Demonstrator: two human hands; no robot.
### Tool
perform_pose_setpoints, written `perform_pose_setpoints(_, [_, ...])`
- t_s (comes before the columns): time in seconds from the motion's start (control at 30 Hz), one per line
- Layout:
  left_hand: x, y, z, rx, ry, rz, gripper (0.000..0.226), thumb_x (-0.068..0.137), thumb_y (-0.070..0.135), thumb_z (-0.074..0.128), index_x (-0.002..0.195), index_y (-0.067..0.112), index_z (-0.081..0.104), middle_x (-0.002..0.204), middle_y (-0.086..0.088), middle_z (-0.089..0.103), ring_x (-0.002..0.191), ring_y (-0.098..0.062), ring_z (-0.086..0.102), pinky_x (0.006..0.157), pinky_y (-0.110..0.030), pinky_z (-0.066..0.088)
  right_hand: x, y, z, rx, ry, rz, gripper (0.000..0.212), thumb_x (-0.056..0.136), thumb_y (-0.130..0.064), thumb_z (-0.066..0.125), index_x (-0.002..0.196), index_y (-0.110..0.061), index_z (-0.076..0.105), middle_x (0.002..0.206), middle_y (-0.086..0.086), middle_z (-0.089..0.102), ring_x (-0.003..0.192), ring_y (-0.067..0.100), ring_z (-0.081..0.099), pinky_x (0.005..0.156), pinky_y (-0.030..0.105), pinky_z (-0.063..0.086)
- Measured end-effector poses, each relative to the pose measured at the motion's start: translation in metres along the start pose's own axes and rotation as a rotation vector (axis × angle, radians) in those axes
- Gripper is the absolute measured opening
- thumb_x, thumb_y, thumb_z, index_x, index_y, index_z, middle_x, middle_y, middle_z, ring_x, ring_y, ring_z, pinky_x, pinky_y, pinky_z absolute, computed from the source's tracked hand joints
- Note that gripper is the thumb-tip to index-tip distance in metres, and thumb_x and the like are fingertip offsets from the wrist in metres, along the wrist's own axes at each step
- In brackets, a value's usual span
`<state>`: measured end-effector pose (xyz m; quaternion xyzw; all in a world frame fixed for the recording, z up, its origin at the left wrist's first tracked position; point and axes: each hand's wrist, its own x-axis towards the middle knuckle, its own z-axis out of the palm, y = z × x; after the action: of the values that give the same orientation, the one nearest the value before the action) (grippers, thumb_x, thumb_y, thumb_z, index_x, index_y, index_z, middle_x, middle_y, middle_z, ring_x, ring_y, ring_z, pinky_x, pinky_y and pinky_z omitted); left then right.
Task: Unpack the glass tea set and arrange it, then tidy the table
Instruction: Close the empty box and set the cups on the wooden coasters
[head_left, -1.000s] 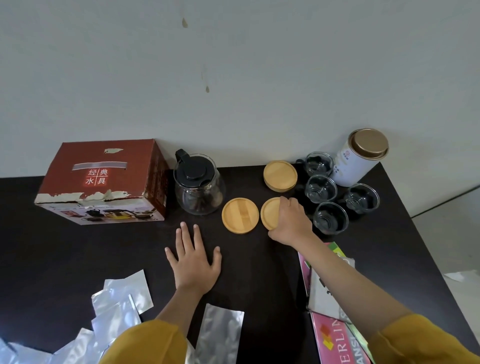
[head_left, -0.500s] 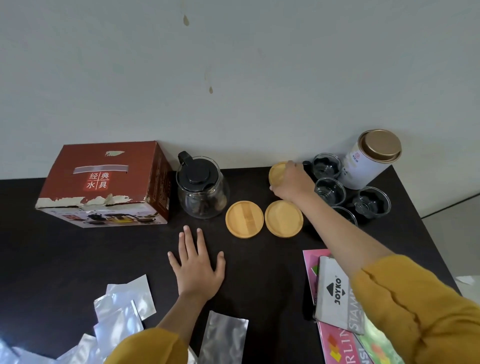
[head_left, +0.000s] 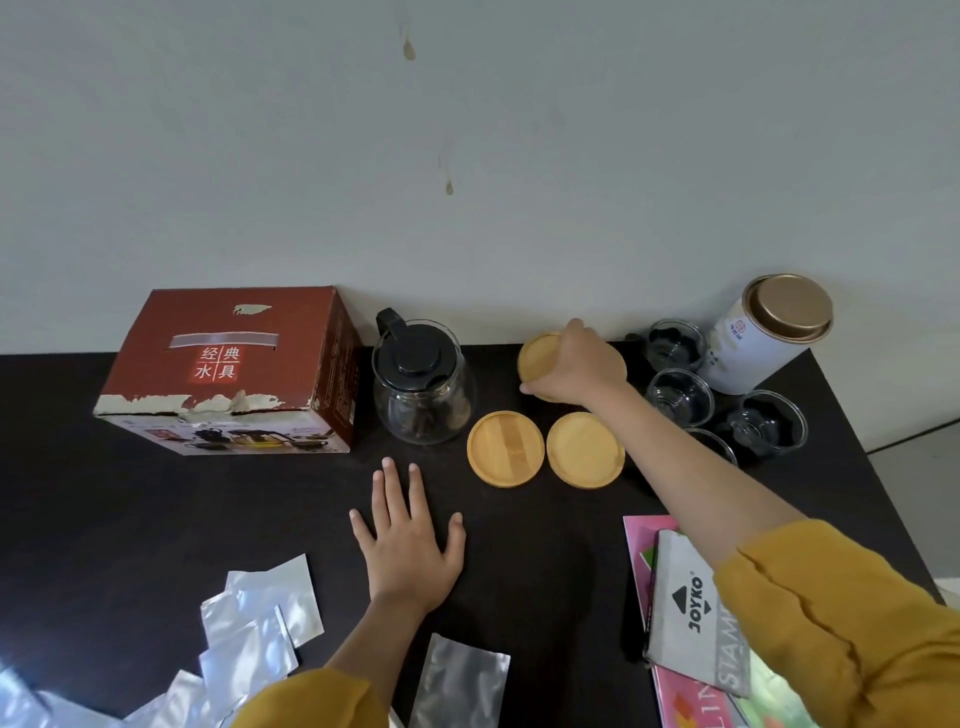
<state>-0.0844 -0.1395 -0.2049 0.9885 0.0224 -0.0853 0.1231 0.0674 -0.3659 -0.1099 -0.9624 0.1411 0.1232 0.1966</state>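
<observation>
The left hand (head_left: 410, 540) stays flat and spread on the desk (head_left: 156, 519). Beyond it two coasters (head_left: 506, 448) lie side by side; the right hand (head_left: 571, 366) has left them and now clamps the far coaster stack (head_left: 537, 353), likely fetching another. Cups (head_left: 678, 396) wait right of it.

The table (head_left: 130, 519) was matt and dark. On it, wooden coasters (head_left: 505, 448) looked smooth beside the clear glass teapot (head_left: 423, 395); nearer, foil pouches (head_left: 260, 618) shone; the cardboard box (head_left: 228, 369) was torn.
</observation>
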Motion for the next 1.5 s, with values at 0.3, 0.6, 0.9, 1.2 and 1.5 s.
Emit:
perform_pose_setpoints(0.3, [0.000,0.000,0.000,-0.005,0.006,0.000,0.082,0.083,0.061,0.021,0.151,0.016,0.015,0.159,-0.009,-0.002,0.147,-0.026,-0.001,0.112,-0.059,0.010,-0.002,-0.030,0.032,0.104,0.024,-0.108,0.088,0.062,-0.052,0.083,0.127,-0.011,0.041,0.126,0.006,0.054,0.109,0.026,0.058,0.073,0.035,0.052])
perform_pose_setpoints(0.6, [0.002,-0.002,0.005,0.011,0.027,-0.004,0.079,0.084,0.059,0.031,0.148,0.014,0.025,0.158,-0.012,0.011,0.145,-0.028,0.010,0.108,-0.061,0.019,0.002,-0.019,0.042,0.068,0.031,-0.206,0.083,0.073,-0.053,0.075,0.135,-0.012,0.041,0.136,0.005,0.050,0.116,0.026,0.056,0.077,0.034,0.050])
perform_pose_setpoints(0.9, [0.001,-0.003,0.006,0.008,0.040,0.006,0.080,0.084,0.060,0.027,0.149,0.014,0.022,0.159,-0.011,0.007,0.146,-0.028,0.007,0.109,-0.061,0.017,-0.006,0.035,-0.022,0.061,0.283,-0.062,0.049,0.090,-0.033,0.059,0.130,-0.008,0.048,0.130,0.012,0.049,0.108,0.033,0.057,0.078,0.039,0.048])
perform_pose_setpoints(1.2, [0.001,-0.002,0.005,0.003,0.042,0.003,0.080,0.083,0.060,0.027,0.148,0.014,0.025,0.158,-0.012,0.010,0.145,-0.029,0.010,0.109,-0.062,0.018,0.023,0.087,-0.063,-0.181,0.097,0.144,0.045,0.077,-0.041,0.075,0.073,-0.008,0.045,0.090,0.013,0.060,0.078,0.028,0.057,0.048,0.026,0.035])
perform_pose_setpoints(1.5, [0.001,-0.002,0.005,0.004,0.041,0.004,0.079,0.083,0.059,0.029,0.148,0.013,0.025,0.158,-0.012,0.010,0.145,-0.029,0.011,0.108,-0.062,0.018,0.028,0.091,-0.068,-0.137,0.054,0.216,0.057,0.070,-0.034,0.080,0.101,0.006,0.055,0.084,0.009,0.055,0.071,0.024,0.052,0.045,0.026,0.027])
